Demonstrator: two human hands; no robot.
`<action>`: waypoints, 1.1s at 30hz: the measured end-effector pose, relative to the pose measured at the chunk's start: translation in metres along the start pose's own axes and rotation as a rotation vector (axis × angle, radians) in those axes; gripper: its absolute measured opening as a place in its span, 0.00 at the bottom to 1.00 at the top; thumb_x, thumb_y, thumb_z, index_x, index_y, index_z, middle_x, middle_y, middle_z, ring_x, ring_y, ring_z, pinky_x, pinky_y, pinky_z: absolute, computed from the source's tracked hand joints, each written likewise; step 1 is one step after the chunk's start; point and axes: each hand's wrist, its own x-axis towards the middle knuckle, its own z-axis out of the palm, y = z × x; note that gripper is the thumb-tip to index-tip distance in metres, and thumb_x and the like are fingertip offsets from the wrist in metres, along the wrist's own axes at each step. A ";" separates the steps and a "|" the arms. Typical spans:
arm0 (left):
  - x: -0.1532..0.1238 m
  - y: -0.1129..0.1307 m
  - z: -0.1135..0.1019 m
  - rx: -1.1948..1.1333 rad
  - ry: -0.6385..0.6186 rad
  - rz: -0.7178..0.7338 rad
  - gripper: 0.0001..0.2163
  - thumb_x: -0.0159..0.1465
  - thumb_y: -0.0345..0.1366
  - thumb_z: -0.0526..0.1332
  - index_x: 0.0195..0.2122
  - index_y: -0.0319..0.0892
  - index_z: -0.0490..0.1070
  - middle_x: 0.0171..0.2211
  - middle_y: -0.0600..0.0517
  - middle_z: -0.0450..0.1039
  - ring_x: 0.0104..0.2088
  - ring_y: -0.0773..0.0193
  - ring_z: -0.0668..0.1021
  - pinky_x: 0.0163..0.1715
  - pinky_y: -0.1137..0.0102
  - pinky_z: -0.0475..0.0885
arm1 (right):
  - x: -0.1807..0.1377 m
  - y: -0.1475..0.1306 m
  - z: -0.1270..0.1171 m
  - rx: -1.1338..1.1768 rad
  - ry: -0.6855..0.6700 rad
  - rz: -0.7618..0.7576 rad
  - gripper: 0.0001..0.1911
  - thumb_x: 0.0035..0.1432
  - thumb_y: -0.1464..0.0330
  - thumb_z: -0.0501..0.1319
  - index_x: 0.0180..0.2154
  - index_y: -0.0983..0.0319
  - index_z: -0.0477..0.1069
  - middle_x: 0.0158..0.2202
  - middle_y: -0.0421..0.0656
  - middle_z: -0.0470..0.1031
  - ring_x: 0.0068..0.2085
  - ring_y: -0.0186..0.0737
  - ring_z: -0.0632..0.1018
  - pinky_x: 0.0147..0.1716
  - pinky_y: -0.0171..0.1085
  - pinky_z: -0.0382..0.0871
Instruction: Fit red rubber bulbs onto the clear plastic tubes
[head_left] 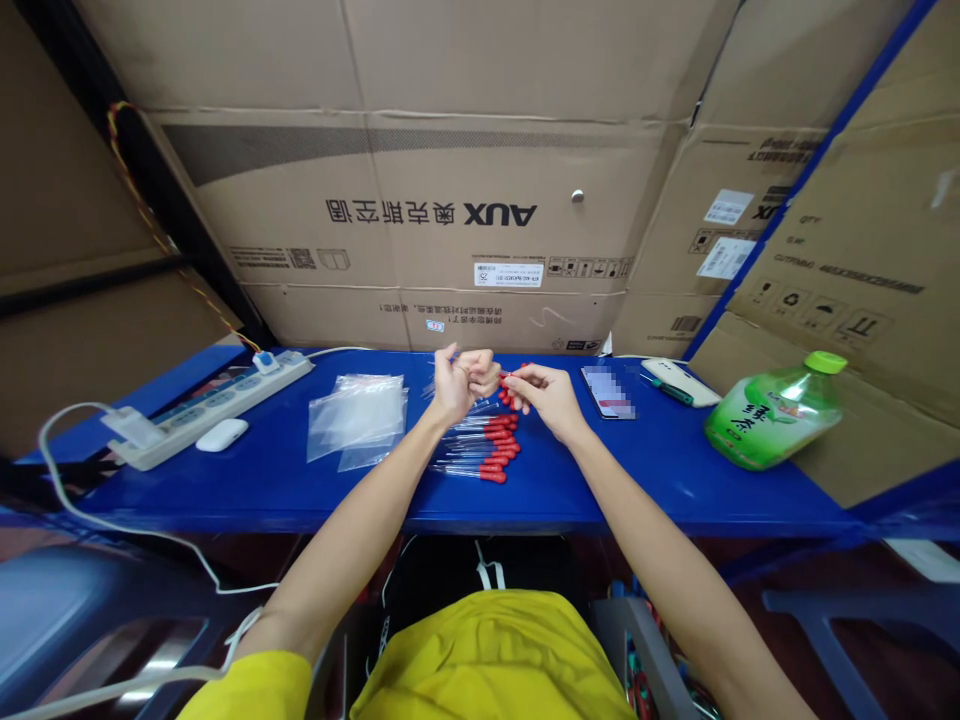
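My left hand [463, 385] is raised over the table, its fingers curled closed; what they hold is hidden. Close against it, my right hand [551, 398] pinches thumb to forefinger on the red bulb of a dropper [505, 377], whose glass tube I cannot follow between the hands. Under and in front of both hands lies a row of glass droppers [469, 450] with red rubber bulbs, the bulbs pointing right. Left of my left hand is a loose stack of clear plastic bags [360, 415].
The blue table [300, 500] backs onto cardboard [450, 160]. At left are a power strip [217, 405] and a white earphone case [222, 434]. Rightward lie a phone [606, 391], a green-handled tool [670, 390], a white phone-like object [694, 378] and a green tea bottle [776, 415].
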 end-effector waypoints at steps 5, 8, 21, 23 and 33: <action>0.000 -0.001 0.002 -0.044 0.034 -0.019 0.26 0.69 0.56 0.36 0.21 0.44 0.50 0.19 0.57 0.46 0.17 0.72 0.52 0.18 0.75 0.55 | 0.000 0.001 -0.001 0.054 0.034 -0.016 0.19 0.44 0.54 0.76 0.30 0.62 0.77 0.21 0.40 0.77 0.21 0.33 0.74 0.21 0.33 0.69; 0.000 -0.002 0.004 -0.055 0.032 -0.020 0.27 0.69 0.57 0.35 0.21 0.44 0.50 0.19 0.58 0.46 0.16 0.72 0.52 0.17 0.76 0.54 | 0.000 0.001 0.000 0.057 0.050 -0.033 0.20 0.43 0.53 0.76 0.29 0.62 0.76 0.22 0.40 0.77 0.22 0.35 0.76 0.21 0.34 0.71; 0.009 -0.010 0.005 0.127 0.109 0.002 0.12 0.69 0.40 0.56 0.30 0.40 0.66 0.16 0.63 0.43 0.13 0.75 0.48 0.15 0.80 0.48 | 0.003 0.009 -0.004 -0.029 0.090 -0.064 0.19 0.49 0.54 0.73 0.33 0.61 0.75 0.19 0.37 0.75 0.16 0.32 0.71 0.13 0.31 0.62; 0.008 -0.009 0.005 0.143 0.093 -0.018 0.10 0.69 0.38 0.56 0.33 0.39 0.68 0.16 0.63 0.44 0.13 0.75 0.49 0.15 0.80 0.48 | 0.002 0.009 -0.004 -0.014 0.091 -0.085 0.18 0.49 0.55 0.73 0.33 0.61 0.75 0.19 0.37 0.75 0.17 0.32 0.72 0.14 0.31 0.64; 0.006 -0.009 0.009 0.199 0.070 0.026 0.06 0.67 0.36 0.57 0.36 0.39 0.69 0.15 0.61 0.55 0.13 0.75 0.58 0.16 0.80 0.54 | -0.002 0.004 -0.002 -0.025 0.117 -0.126 0.18 0.49 0.55 0.74 0.30 0.61 0.74 0.21 0.40 0.77 0.21 0.36 0.77 0.20 0.34 0.71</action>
